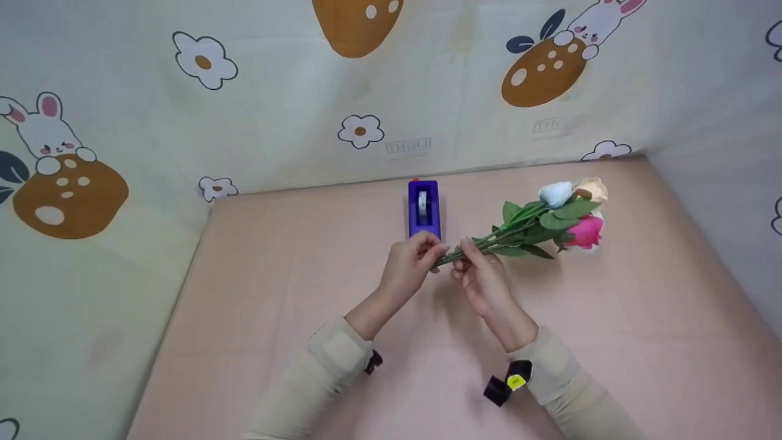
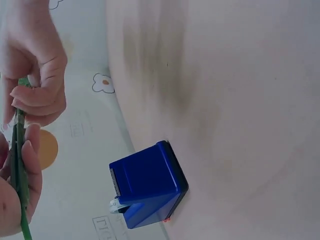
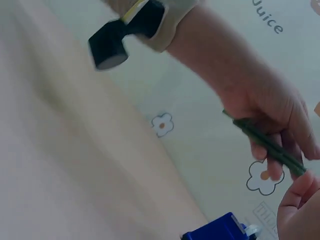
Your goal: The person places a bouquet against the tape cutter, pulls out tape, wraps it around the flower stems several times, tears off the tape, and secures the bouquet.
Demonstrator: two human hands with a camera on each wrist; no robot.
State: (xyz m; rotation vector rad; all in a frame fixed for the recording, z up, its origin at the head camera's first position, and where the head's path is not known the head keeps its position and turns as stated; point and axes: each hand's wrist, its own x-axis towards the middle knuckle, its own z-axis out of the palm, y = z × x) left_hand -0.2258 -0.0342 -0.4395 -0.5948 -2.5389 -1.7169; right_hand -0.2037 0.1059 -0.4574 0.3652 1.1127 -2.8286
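A bunch of artificial flowers [image 1: 531, 229], with pink, pale blue and cream heads, is held above the table with its heads to the right. My left hand [image 1: 408, 261] pinches the lower end of its green stems [image 3: 272, 146], and their cut tips poke out past that hand. Close beside it, my right hand [image 1: 487, 282] holds the stems higher up, thumb on top. In the left wrist view a shiny, clear-looking patch shows on the stems between both hands. Just beyond the left hand stands a blue tape dispenser [image 1: 431, 229] with a tape roll [image 1: 422, 203] inside.
A pinkish cloth covers the table [image 1: 275, 275]. Behind it hangs a pale curtain [image 1: 275, 122] printed with bunnies and flowers, which also runs along both sides. Black wrist cameras are strapped over the sleeves, one [image 1: 498, 390] hanging beside the right forearm.
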